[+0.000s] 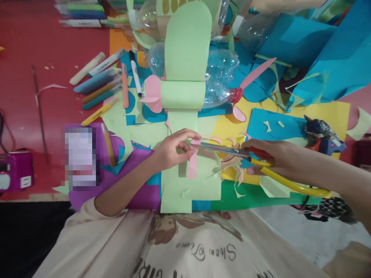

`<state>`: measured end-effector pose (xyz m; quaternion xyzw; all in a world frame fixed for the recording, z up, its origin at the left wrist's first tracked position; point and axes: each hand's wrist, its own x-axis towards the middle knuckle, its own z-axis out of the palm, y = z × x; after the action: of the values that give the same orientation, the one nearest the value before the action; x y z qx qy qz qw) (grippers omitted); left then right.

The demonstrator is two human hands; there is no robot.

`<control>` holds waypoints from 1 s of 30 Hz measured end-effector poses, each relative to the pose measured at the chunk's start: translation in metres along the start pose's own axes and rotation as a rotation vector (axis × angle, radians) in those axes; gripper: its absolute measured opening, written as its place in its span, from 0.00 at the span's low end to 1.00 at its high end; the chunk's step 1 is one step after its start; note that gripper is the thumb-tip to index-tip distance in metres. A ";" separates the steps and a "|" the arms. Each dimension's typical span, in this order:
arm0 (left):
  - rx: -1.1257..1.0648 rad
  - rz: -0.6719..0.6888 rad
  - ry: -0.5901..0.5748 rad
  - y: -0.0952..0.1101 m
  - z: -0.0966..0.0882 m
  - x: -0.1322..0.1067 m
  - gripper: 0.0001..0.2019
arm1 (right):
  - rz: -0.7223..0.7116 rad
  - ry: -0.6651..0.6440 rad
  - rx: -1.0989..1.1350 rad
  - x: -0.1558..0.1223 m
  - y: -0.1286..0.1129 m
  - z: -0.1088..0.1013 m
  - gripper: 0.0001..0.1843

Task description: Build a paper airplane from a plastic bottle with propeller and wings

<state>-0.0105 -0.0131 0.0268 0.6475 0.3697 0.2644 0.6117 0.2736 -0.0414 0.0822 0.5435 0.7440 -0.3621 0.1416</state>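
My left hand pinches a small pink paper strip that hangs down over a light green paper sheet. My right hand grips yellow-handled scissors, whose blades point left and meet the top of the pink strip beside my left fingers. Behind them lies a clear plastic bottle wrapped in a green paper band, with pink paper shapes at both ends.
Coloured paper sheets and scraps in blue, yellow, green and purple cover the red surface. Several markers lie at the left. A glue gun sits at the right, a purple device at the far left.
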 end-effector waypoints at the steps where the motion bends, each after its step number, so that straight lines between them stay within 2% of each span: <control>1: 0.003 0.001 -0.004 0.000 0.000 0.000 0.11 | 0.008 -0.017 0.018 0.001 -0.001 -0.001 0.26; 7: 0.033 0.001 0.002 0.000 0.000 0.000 0.11 | 0.034 -0.098 0.083 0.007 -0.006 -0.009 0.27; 19: 0.033 -0.003 0.002 0.000 0.000 -0.001 0.11 | -0.050 -0.002 0.087 0.008 0.003 -0.001 0.22; 30: 0.007 0.038 0.001 -0.005 0.000 0.001 0.11 | -0.022 0.033 0.001 0.012 0.004 -0.002 0.22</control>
<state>-0.0111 -0.0126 0.0218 0.6564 0.3584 0.2750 0.6042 0.2728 -0.0310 0.0743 0.5413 0.7519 -0.3551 0.1248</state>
